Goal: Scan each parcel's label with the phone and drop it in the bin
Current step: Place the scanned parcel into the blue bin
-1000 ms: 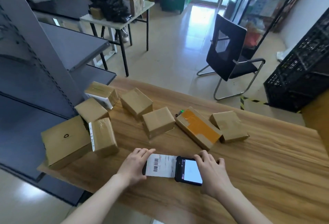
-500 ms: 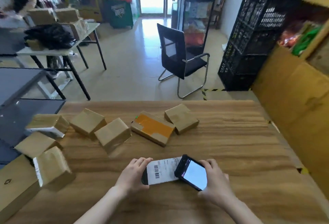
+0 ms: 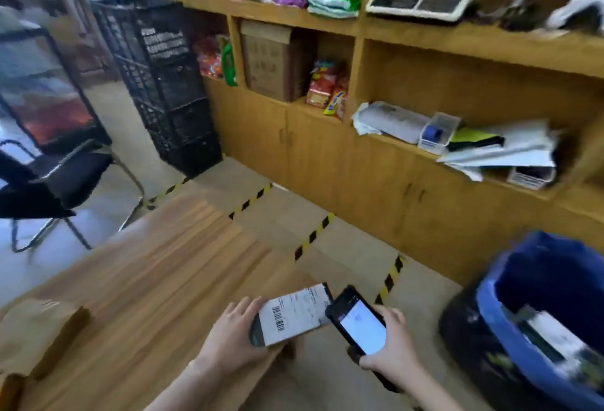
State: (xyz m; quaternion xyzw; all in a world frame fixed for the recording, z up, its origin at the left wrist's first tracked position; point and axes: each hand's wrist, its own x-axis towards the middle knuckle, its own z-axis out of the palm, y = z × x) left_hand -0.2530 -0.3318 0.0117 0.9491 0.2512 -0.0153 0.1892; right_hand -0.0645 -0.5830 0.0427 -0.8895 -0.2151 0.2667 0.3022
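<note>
My left hand [image 3: 233, 335] grips a flat dark parcel [image 3: 292, 314] with a white barcode label facing up, held over the right end of the wooden table [image 3: 170, 266]. My right hand [image 3: 390, 345] holds a black phone [image 3: 358, 324] with a lit screen, right beside the parcel. A bin [image 3: 536, 322] lined with a blue bag stands on the floor at the lower right; a white-labelled parcel lies inside it. One brown cardboard parcel [image 3: 36, 335] shows blurred at the table's left edge.
A wooden shelf unit [image 3: 376, 149] with goods and papers runs along the back right. Stacked black crates [image 3: 163, 83] stand at its left end. A black chair [image 3: 55, 178] is at the left. Yellow-black tape [image 3: 313, 234] marks the floor.
The view has swung right, from the table with its boxes toward the shelf and bin. Both hands have carried the parcel and phone to the table's right end, lifted off the tabletop.
</note>
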